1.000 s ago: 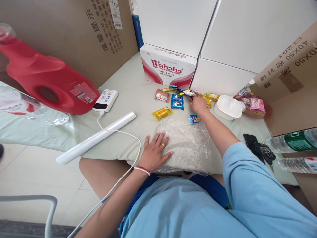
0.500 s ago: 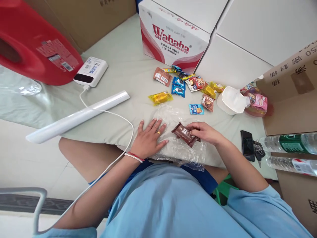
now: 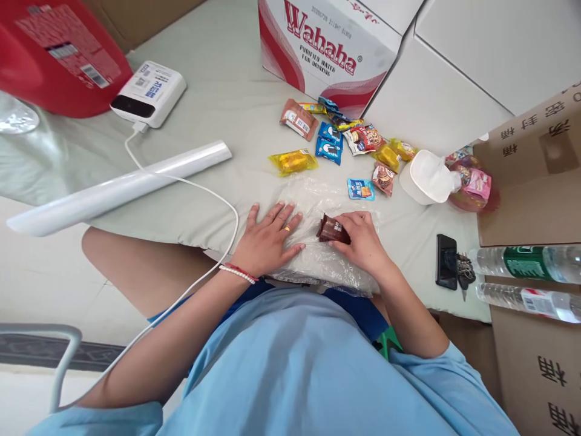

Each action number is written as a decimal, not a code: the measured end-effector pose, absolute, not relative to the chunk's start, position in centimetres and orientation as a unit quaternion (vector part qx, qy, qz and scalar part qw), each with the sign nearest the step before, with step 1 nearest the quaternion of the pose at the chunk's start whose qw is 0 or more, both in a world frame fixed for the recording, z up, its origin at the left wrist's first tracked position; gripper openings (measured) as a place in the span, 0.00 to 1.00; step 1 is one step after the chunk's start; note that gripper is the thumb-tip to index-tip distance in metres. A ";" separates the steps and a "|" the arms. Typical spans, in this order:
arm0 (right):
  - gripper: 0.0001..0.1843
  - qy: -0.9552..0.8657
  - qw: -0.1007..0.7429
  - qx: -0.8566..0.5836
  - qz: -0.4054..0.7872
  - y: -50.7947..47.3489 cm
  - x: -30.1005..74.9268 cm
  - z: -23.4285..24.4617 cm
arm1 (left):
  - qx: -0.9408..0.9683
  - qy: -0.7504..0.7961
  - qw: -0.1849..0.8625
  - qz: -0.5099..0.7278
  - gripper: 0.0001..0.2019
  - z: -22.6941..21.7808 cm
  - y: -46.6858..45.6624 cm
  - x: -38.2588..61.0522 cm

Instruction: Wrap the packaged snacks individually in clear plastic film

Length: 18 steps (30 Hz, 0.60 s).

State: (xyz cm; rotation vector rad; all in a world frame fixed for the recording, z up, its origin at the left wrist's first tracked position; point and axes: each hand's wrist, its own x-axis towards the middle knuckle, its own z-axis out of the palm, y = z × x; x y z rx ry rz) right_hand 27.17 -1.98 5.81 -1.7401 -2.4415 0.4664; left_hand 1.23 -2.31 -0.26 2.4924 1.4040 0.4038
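My left hand (image 3: 267,238) lies flat with fingers spread on the left edge of a clear plastic bag (image 3: 318,263) at the near edge of the pale green surface. My right hand (image 3: 361,239) is curled over a dark brown snack packet (image 3: 330,229) and presses it onto the bag. Beyond the bag lie several small wrapped snacks: a yellow one (image 3: 293,161), two blue ones (image 3: 329,145), a small blue one (image 3: 361,189), and a brown one (image 3: 297,118).
A Wahaha carton (image 3: 327,48) and white boxes stand at the back. A white roll (image 3: 118,189), a power bank (image 3: 148,94) with its cable and a red jug (image 3: 54,54) are on the left. A white tub (image 3: 426,177), phone (image 3: 446,261), bottles (image 3: 526,263) and cardboard box sit right.
My right hand picked a brown packet from the snack pile, carried it back toward me, and now sets it down on the plastic bag. My left hand stayed flat on the bag.
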 end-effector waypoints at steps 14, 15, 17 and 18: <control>0.24 -0.798 0.021 -0.584 0.144 -1.6 29.6 5.4 | 0.847 0.490 0.147 0.144 0.34 -0.5 -2.3 1.3; 0.24 -0.793 0.030 -0.590 0.148 -1.8 30.1 5.6 | 0.846 0.491 0.148 0.143 0.34 -0.5 -2.3 1.3; 0.24 -0.780 0.049 -0.605 0.153 -2.3 30.8 6.4 | 0.847 0.491 0.146 0.140 0.34 -0.5 -2.3 1.3; 0.24 -0.774 0.058 -0.612 0.153 -2.5 30.8 6.8 | 0.848 0.491 0.145 0.139 0.34 -0.5 -2.3 1.3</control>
